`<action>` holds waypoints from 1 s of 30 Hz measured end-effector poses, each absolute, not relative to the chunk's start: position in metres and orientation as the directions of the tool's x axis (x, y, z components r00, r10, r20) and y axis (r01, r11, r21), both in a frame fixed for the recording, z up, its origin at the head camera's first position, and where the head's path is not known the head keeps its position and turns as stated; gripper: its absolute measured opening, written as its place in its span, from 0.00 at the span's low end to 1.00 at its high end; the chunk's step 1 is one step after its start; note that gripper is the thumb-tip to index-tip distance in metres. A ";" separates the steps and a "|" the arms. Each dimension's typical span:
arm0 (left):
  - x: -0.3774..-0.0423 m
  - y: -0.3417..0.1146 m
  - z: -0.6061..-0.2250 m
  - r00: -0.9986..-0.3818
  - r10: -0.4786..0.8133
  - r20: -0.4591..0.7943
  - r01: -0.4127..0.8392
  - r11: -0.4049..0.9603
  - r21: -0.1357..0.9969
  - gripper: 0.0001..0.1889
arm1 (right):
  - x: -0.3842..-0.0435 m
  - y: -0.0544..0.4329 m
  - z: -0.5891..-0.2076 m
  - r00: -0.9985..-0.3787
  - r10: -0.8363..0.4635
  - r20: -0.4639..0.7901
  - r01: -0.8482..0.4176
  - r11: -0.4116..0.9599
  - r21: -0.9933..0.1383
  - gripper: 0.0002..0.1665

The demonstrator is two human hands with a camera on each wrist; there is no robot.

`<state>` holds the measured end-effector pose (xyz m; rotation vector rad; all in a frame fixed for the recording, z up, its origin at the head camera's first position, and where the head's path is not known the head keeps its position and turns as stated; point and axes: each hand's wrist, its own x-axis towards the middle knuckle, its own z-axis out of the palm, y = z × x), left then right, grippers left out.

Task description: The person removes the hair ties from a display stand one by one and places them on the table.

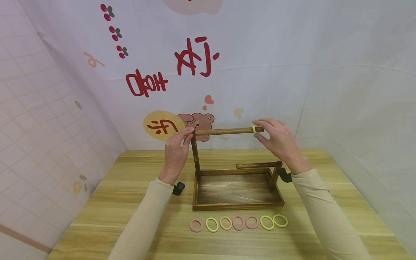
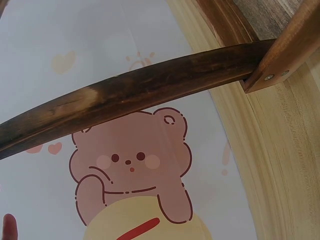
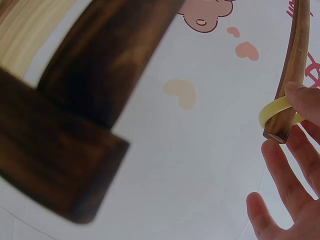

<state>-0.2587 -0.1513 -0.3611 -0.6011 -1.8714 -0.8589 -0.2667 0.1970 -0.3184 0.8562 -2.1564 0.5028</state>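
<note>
A dark wooden stand (image 1: pixel 238 207) has a tray base, a tall post at the left with a long upper rod (image 1: pixel 224 131), and a shorter post and rod at the right. My left hand (image 1: pixel 177 148) holds the corner where the tall post meets the upper rod. At that rod's free end, my right hand (image 1: pixel 277 139) pinches a yellow hair tie (image 3: pixel 272 111). The hair tie encircles the rod just short of its tip, with thumb and fingers on opposite sides. In the left wrist view only a fingertip (image 2: pixel 9 227) shows at the lower left.
Several pink, yellow and orange hair ties (image 1: pixel 238 222) lie in a row before the stand on the wood-grain table (image 1: pixel 130 202). The short lower rod (image 1: pixel 255 165) sticks out leftward under my right hand. A printed white cloth (image 1: pixel 260 86) hangs behind the table.
</note>
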 end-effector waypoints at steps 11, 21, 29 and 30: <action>-0.259 -0.152 -0.362 -0.426 0.034 0.904 0.711 0.630 0.312 0.12 | -0.265 0.200 -0.318 -0.523 -0.401 0.752 -0.691 0.716 -0.099 0.27; -0.259 -0.151 -0.361 -0.429 0.035 0.903 0.716 0.622 0.316 0.12 | -0.264 0.205 -0.318 -0.520 -0.398 0.756 -0.690 0.717 -0.097 0.27; -0.258 -0.151 -0.361 -0.421 0.034 0.907 0.714 0.629 0.308 0.12 | -0.263 0.210 -0.318 -0.528 -0.392 0.753 -0.685 0.721 -0.105 0.27; -0.258 -0.151 -0.361 -0.420 0.032 0.907 0.715 0.628 0.308 0.12 | -0.263 0.211 -0.318 -0.529 -0.391 0.753 -0.685 0.721 -0.107 0.27</action>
